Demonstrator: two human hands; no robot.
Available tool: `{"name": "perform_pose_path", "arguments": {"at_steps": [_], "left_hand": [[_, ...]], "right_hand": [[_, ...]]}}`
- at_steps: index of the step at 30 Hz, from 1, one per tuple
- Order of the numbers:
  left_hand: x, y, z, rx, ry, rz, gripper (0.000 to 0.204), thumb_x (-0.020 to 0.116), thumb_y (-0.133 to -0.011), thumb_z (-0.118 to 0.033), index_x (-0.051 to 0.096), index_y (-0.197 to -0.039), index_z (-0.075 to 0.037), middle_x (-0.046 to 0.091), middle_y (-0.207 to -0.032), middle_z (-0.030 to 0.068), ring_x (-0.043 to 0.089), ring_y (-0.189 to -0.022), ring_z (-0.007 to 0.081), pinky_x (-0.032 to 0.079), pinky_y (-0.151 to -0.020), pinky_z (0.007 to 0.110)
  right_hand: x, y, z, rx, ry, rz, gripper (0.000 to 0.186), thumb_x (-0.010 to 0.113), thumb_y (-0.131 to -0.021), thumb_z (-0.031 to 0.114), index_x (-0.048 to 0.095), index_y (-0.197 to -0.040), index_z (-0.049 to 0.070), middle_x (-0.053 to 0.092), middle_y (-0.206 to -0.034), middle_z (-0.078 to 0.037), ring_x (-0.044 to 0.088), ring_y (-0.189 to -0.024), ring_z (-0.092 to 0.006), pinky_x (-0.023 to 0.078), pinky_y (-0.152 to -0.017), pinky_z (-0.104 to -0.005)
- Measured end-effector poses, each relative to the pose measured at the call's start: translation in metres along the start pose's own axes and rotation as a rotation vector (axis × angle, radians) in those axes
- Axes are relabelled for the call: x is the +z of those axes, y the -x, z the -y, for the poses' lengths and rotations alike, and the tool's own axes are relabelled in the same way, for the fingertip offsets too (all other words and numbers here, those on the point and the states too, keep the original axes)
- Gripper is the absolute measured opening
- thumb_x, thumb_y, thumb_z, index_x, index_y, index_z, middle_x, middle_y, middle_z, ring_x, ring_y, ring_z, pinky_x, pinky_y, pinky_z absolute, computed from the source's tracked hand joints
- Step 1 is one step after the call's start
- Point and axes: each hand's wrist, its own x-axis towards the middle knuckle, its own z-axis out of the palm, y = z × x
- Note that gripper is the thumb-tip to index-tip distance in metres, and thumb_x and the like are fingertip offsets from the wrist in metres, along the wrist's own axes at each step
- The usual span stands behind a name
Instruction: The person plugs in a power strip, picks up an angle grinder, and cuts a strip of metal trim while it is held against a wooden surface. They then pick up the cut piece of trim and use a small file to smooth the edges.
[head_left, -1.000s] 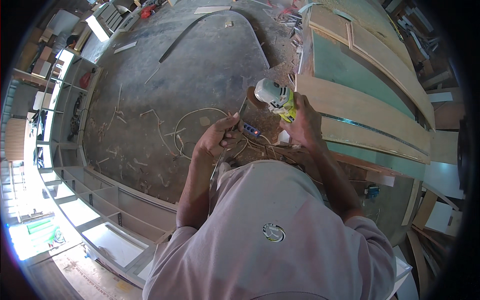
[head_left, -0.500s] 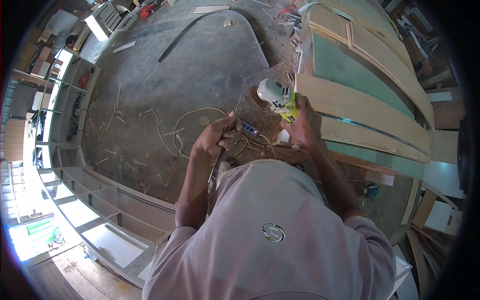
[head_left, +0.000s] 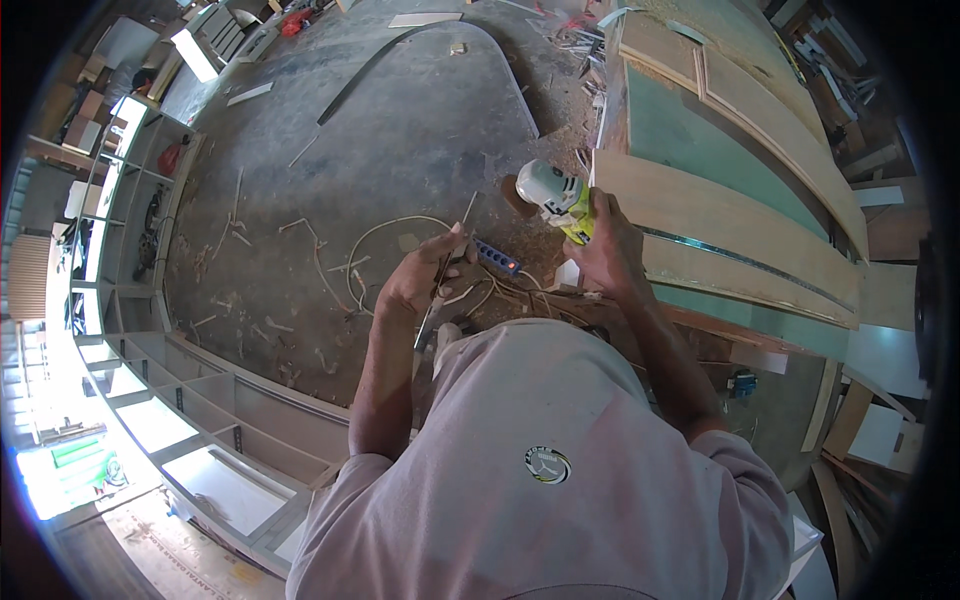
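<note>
Just left of centre, I see the left hand (head_left: 428, 272) pinching a thin, grey, metal-looking strip (head_left: 470, 209); right of centre, the right hand (head_left: 612, 252) grips a white-and-lime power tool (head_left: 548, 186), its round brown disc (head_left: 515, 199) apart from the strip's tip! A blue socket block (head_left: 497, 257) shows mid-frame.

Left of the blue power strip (head_left: 497, 258), left hand (head_left: 428, 272) pinches a slim bar (head_left: 470, 209); right of that power strip, right hand (head_left: 612, 248) grips a grinder (head_left: 556, 195)!
</note>
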Motion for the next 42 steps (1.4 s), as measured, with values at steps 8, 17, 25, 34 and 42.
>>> {"name": "perform_pose_path", "arguments": {"at_steps": [8,17,25,34,42], "left_hand": [[0.006,0.009,-0.009,-0.005,-0.178,-0.071,0.045,0.05,-0.103,-0.049,0.058,-0.085,-0.009,0.04,-0.064,-0.005,0.034,-0.05,0.0064,0.031,-0.047,0.024],[-0.007,-0.002,-0.007,0.193,-0.545,-0.183,0.043,0.053,-0.102,-0.047,0.061,-0.086,-0.008,0.043,-0.059,-0.0066,0.036,-0.049,0.0035,0.029,-0.045,0.024],[-0.01,-0.005,-0.009,0.216,-0.598,-0.164,0.044,0.053,-0.102,-0.047,0.06,-0.083,-0.009,0.044,-0.058,-0.0073,0.037,-0.049,0.0029,0.029,-0.046,0.024],[-0.011,-0.006,-0.008,0.193,-0.612,-0.129,0.048,0.055,-0.099,-0.051,0.061,-0.075,-0.009,0.043,-0.056,-0.0075,0.039,-0.049,0.0049,0.032,-0.046,0.025],[-0.008,0.002,-0.01,0.117,-0.556,-0.005,0.046,0.055,-0.102,-0.046,0.058,-0.073,-0.01,0.04,-0.054,-0.0078,0.033,-0.044,0.0038,0.024,-0.041,0.023]], "right_hand": [[-0.002,-0.001,0.0,0.01,-0.073,0.002,0.067,0.081,-0.069,0.02,0.048,-0.126,0.006,0.06,-0.115,-0.017,0.065,-0.099,-0.0396,0.054,-0.081,-0.0495],[-0.013,-0.006,-0.002,-0.015,-0.245,0.185,0.056,0.076,-0.069,0.021,0.052,-0.117,0.005,0.066,-0.105,-0.02,0.066,-0.097,-0.0407,0.053,-0.081,-0.0471],[-0.005,-0.003,-0.008,0.043,-0.293,0.332,0.07,0.079,-0.067,0.023,0.05,-0.128,0.005,0.065,-0.11,-0.021,0.065,-0.102,-0.0399,0.051,-0.088,-0.0452],[-0.002,0.0,-0.009,0.045,-0.284,0.335,0.069,0.078,-0.067,0.025,0.049,-0.127,0.005,0.065,-0.11,-0.021,0.064,-0.104,-0.0397,0.051,-0.088,-0.0458],[0.004,0.004,-0.011,0.015,-0.286,0.298,0.065,0.077,-0.068,0.026,0.051,-0.124,0.005,0.065,-0.107,-0.02,0.065,-0.101,-0.0386,0.051,-0.087,-0.0453]]}}
